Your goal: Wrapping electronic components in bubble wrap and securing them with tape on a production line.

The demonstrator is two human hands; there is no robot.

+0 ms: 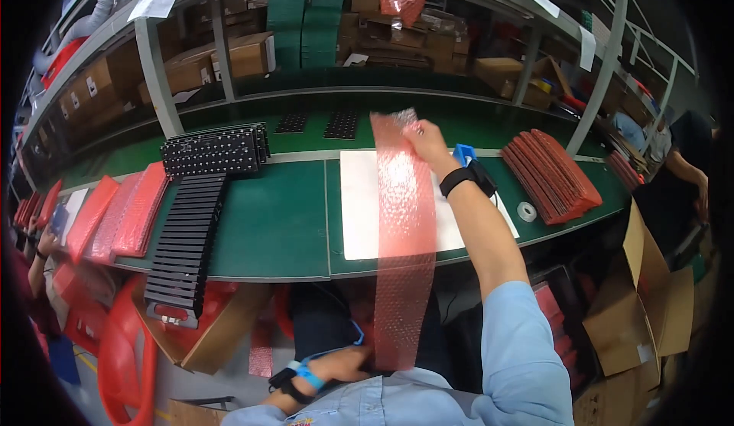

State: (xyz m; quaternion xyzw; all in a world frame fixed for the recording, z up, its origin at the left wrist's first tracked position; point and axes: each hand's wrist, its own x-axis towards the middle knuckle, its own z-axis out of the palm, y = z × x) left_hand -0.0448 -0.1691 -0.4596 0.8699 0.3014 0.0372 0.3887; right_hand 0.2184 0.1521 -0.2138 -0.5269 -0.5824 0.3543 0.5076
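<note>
We see the right hand (425, 141) fingers pinching the top of a red bubble-wrap strip (403, 235) (stretched taut); the left hand (345, 365) fingers grip its bottom, below the table (267, 227).

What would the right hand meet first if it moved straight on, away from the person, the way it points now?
Probably the small black trays at the back of the green bench, beyond the right hand holding the red bubble-wrap strip; depth is unclear.
</note>
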